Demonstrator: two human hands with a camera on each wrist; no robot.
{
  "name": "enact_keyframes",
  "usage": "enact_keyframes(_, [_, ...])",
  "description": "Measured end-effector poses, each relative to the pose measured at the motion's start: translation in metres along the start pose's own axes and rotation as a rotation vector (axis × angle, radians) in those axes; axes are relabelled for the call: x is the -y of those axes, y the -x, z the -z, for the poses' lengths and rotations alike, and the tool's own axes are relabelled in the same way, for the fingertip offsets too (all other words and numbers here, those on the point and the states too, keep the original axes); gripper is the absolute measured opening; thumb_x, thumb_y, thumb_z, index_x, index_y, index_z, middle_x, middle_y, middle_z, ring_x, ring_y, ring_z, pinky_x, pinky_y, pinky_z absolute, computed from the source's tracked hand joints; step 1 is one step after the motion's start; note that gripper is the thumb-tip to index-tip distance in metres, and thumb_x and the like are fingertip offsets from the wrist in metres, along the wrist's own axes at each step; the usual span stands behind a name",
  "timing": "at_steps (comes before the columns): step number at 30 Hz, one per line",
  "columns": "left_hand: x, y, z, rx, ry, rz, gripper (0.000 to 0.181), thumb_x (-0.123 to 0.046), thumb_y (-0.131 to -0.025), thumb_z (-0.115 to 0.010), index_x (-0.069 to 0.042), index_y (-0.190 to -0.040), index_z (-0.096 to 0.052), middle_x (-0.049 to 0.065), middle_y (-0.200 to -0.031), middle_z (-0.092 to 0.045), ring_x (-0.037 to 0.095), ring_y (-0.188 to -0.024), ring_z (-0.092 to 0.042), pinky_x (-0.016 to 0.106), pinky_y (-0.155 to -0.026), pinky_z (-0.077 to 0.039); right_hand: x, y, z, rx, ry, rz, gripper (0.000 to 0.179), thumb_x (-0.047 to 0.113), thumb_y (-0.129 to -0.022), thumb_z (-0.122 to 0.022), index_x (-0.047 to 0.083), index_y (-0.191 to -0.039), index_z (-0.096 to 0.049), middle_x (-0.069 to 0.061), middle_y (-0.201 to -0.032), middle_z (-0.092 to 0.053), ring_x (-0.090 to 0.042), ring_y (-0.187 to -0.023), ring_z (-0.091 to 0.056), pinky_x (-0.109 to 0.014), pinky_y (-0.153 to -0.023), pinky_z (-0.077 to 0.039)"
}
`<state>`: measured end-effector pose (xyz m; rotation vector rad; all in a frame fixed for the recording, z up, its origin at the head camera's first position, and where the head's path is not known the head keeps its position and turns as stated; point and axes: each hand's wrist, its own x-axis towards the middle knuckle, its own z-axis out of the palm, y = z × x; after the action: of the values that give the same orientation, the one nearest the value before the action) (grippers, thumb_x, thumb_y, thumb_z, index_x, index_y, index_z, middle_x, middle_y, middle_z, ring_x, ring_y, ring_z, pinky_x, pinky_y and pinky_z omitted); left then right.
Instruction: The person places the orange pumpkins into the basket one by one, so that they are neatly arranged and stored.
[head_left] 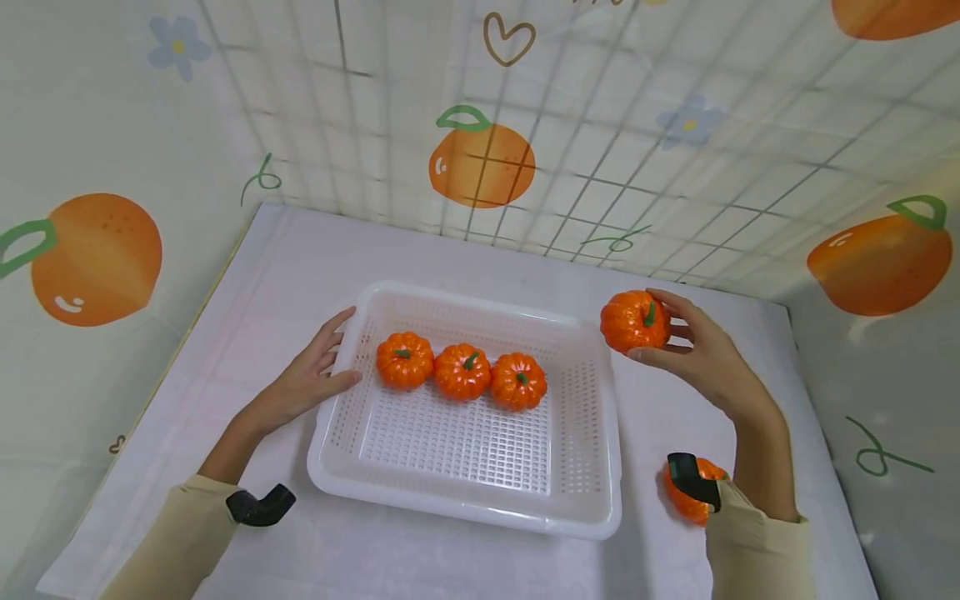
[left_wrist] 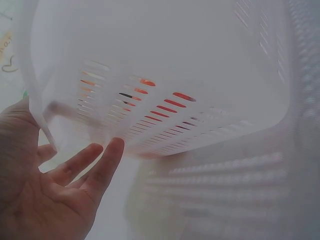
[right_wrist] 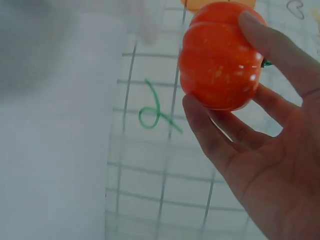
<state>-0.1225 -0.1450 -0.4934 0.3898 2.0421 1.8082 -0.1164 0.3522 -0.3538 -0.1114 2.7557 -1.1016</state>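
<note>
My right hand [head_left: 708, 358] grips a small shiny orange pumpkin [head_left: 632, 322] with a green stem, raised beside the basket's far right corner. In the right wrist view, the thumb and fingers are around the pumpkin [right_wrist: 220, 57]. My left hand [head_left: 303, 375] holds the left rim of a white plastic basket [head_left: 465, 512]. The left wrist view shows fingers [left_wrist: 102, 167] along the outside of the perforated wall. Inside the basket, three similar pumpkins sit in a row: a left one [head_left: 405, 361], a middle one [head_left: 462, 372] and a right one [head_left: 518, 381].
Another orange pumpkin [head_left: 686, 496] lies on the white tabletop [head_left: 652, 550] right of the basket, partly hidden by the right sleeve and its black wrist mount [head_left: 692, 479]. A printed curtain [head_left: 375, 125] over a wire grid stands behind the table.
</note>
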Motion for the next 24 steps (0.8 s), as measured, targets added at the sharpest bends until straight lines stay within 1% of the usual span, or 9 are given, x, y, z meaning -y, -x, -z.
enact_keyframes(3, [0.000,-0.001,0.000,0.001,0.000,-0.004,0.085,-0.013,-0.096,-0.063,-0.038,-0.158,-0.011,0.017,-0.157,-0.026,0.044,-0.127,-0.050,0.047,-0.083,-0.058,0.008,-0.004,-0.006,0.020,-0.019,-0.005,0.084,0.027,-0.089,-0.077,0.023,-0.157,-0.028,-0.012,-0.152,-0.035,-0.041,-0.128,-0.043,-0.041,-0.086,-0.057])
enact_keyframes(5, [0.001,-0.001,0.001,0.004,0.000,-0.006,0.085,-0.014,-0.096,-0.063,-0.038,-0.159,-0.011,0.017,-0.157,-0.025,0.045,-0.128,-0.050,0.047,-0.083,-0.058,0.013,-0.007,-0.011,0.029,-0.030,-0.002,0.083,0.027,-0.089,-0.077,0.024,-0.156,-0.029,-0.010,-0.152,-0.035,-0.040,-0.129,-0.044,-0.050,-0.089,-0.056])
enact_keyframes(7, [0.001,-0.001,0.001,0.005,0.003,-0.006,0.084,-0.015,-0.096,-0.063,-0.038,-0.159,-0.011,0.017,-0.157,-0.026,0.045,-0.128,-0.049,0.047,-0.083,-0.058,0.019,-0.010,-0.016,0.040,-0.038,0.006,0.082,0.027,-0.088,-0.078,0.025,-0.156,-0.030,-0.009,-0.152,-0.035,-0.040,-0.128,-0.044,-0.054,-0.090,-0.055])
enact_keyframes(12, [0.000,-0.001,0.001,0.003,0.004,-0.001,0.084,-0.014,-0.097,-0.063,-0.038,-0.158,-0.011,0.017,-0.156,-0.026,0.044,-0.127,-0.050,0.047,-0.083,-0.058,0.031,-0.017,-0.028,0.071,-0.056,0.042,0.080,0.027,-0.087,-0.078,0.027,-0.154,-0.034,-0.006,-0.151,-0.036,-0.038,-0.129,-0.045,-0.054,-0.090,-0.055])
enact_keyframes(19, [0.001,0.000,0.001,0.001,0.005,0.003,0.085,-0.013,-0.096,-0.063,-0.038,-0.159,-0.011,0.017,-0.156,-0.027,0.044,-0.126,-0.051,0.047,-0.082,-0.059,0.047,-0.025,-0.039,0.101,-0.069,0.102,0.080,0.023,-0.087,-0.079,0.022,-0.154,-0.035,-0.006,-0.150,-0.039,-0.037,-0.130,-0.044,-0.054,-0.092,-0.053])
enact_keyframes(24, [0.002,-0.001,0.000,-0.003,0.003,0.005,0.085,-0.013,-0.096,-0.062,-0.039,-0.158,-0.011,0.017,-0.157,-0.026,0.045,-0.126,-0.051,0.048,-0.082,-0.059,0.056,-0.030,-0.047,0.126,-0.062,0.157,0.080,0.023,-0.086,-0.080,0.021,-0.153,-0.036,-0.005,-0.148,-0.041,-0.034,-0.129,-0.045,-0.053,-0.095,-0.052])
